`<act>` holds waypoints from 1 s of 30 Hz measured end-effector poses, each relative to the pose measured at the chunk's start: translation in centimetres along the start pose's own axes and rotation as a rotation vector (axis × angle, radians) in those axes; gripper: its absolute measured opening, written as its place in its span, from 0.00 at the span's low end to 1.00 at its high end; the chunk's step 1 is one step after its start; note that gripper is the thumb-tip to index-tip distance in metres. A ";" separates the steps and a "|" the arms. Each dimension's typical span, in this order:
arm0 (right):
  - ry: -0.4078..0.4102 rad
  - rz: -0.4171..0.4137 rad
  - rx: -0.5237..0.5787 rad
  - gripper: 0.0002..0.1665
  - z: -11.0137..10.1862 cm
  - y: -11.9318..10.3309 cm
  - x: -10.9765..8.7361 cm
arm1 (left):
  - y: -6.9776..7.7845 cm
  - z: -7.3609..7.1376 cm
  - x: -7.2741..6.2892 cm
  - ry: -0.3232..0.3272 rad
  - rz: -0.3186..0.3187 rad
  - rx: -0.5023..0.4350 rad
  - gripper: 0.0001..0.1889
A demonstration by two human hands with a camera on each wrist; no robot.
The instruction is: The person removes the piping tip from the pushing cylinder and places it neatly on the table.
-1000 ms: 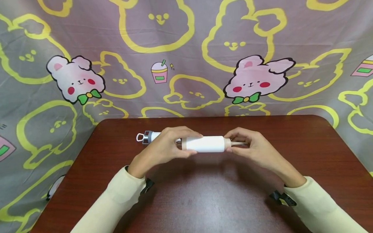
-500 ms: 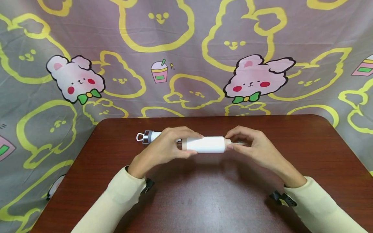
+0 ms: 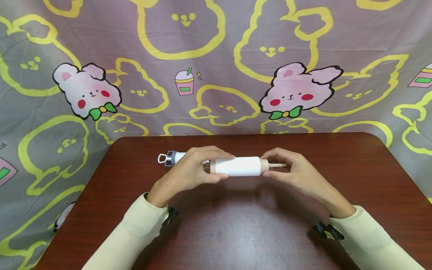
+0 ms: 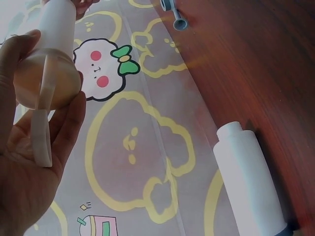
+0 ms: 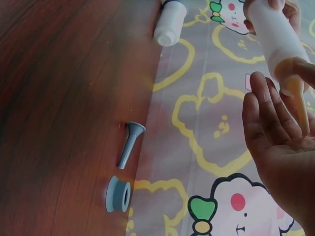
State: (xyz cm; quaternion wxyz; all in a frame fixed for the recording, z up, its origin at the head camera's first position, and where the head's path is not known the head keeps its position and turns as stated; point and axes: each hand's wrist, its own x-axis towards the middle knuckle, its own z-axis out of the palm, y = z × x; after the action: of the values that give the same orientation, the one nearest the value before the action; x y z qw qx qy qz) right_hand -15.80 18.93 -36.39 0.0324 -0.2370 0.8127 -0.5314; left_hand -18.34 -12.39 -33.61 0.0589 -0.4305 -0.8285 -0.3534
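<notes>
Both hands hold a white icing syringe point(image 3: 237, 167) sideways above the table, its beige nozzle point(image 3: 277, 165) pointing right. My left hand point(image 3: 192, 163) grips the beige plunger end, thumb and fingers on opposite sides. In the left wrist view a beige loop handle point(image 4: 41, 142) lies within that palm. At the other end my right hand point(image 3: 298, 167) pinches the beige collar between thumb and fingers; the nozzle runs back toward the palm in the right wrist view. Behind the left hand lies a second white syringe barrel point(image 4: 251, 184) with a blue-grey end, partly hidden in the head view.
Near the far table edge lie a grey nozzle point(image 5: 129, 147) and a grey ring-shaped cap point(image 5: 118, 195), seen in the right wrist view. The dark wooden table point(image 3: 216, 232) meets a patterned cloth point(image 3: 229, 71) hanging behind it and at the sides.
My right fingers slid onto the nozzle base and back to the collar, showing more of the nozzle again. My left hand and the barrel have stayed nearly still.
</notes>
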 end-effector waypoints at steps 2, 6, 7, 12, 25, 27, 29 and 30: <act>-0.003 0.003 0.002 0.18 0.0 0.0 0.0 | 0.0 0.0 0.0 -0.001 -0.002 -0.003 0.23; -0.008 0.009 0.004 0.19 -0.1 -0.1 0.0 | 0.0 0.0 0.0 -0.006 -0.008 -0.004 0.23; -0.009 0.010 0.007 0.19 -0.1 -0.2 0.0 | 0.0 0.0 0.0 -0.009 -0.010 -0.005 0.23; -0.002 0.011 0.005 0.18 0.0 -0.4 -0.1 | 0.0 0.0 0.0 -0.020 -0.015 -0.003 0.23; 0.050 -0.006 -0.055 0.15 -0.2 -0.6 -0.1 | -0.1 0.2 0.0 -0.032 -0.006 0.015 0.22; 0.052 -0.008 -0.055 0.14 -0.1 -0.5 -0.1 | -0.2 0.2 0.0 -0.037 -0.008 0.013 0.22; 0.052 -0.007 -0.051 0.14 -0.1 -0.4 -0.1 | -0.2 0.2 0.0 -0.041 -0.011 0.012 0.22; 0.051 -0.005 -0.049 0.14 -0.1 -0.4 -0.1 | -0.2 0.3 0.0 -0.042 -0.012 0.011 0.22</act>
State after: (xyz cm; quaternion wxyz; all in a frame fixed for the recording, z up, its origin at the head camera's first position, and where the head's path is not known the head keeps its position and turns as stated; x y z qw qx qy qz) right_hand -15.63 18.92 -36.05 0.0045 -0.2260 0.8254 -0.5173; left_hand -18.46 -12.31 -33.92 0.0420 -0.4325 -0.8340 -0.3400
